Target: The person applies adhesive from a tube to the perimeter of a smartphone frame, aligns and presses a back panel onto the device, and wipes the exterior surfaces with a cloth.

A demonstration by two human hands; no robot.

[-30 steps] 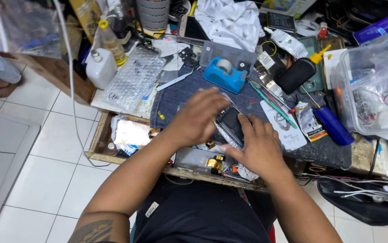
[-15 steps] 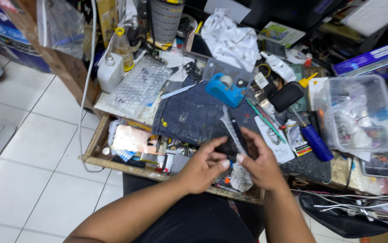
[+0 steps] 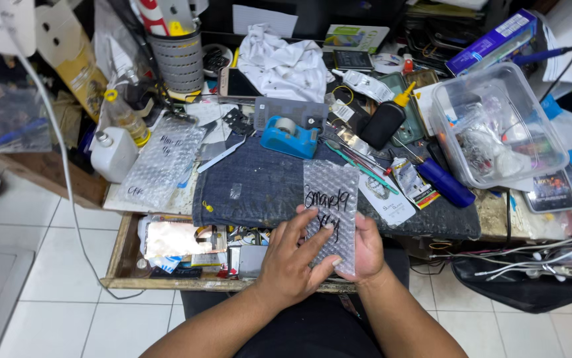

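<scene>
Right now both hands hold a bubble-wrap pouch (image 3: 331, 212) over the near edge of a crowded workbench. The left hand (image 3: 292, 258) lies on the front of the pouch with its fingers (image 3: 316, 232) spread flat across the lower half, while the right hand (image 3: 367, 248) grips the pouch from behind and the right, its thumb on the right edge. The pouch stands nearly upright, a touch tilted, with dark handwriting on its face (what sits inside it cannot be made out). Its upper half overlaps a dark blue denim mat (image 3: 266, 189) that covers the middle of the bench.

Beyond the mat a blue tape dispenser (image 3: 289, 137) sits just past the pouch's top edge. To the left lies a second, larger bubble-wrap bag (image 3: 161, 162), and beside that a white plastic bottle (image 3: 112, 154). Below the left hand an open drawer (image 3: 123, 265) holds small parts and a silvery packet. On the right a blue-handled screwdriver (image 3: 445, 182) rests near a clear plastic tub (image 3: 498, 126) full of bits. A crumpled white cloth (image 3: 284, 66) lies at the back, next to a grey ribbed pen cup (image 3: 181, 63). Loose white cables (image 3: 538, 260) trail off the right end of the bench, above white floor tiles (image 3: 27, 292).
</scene>
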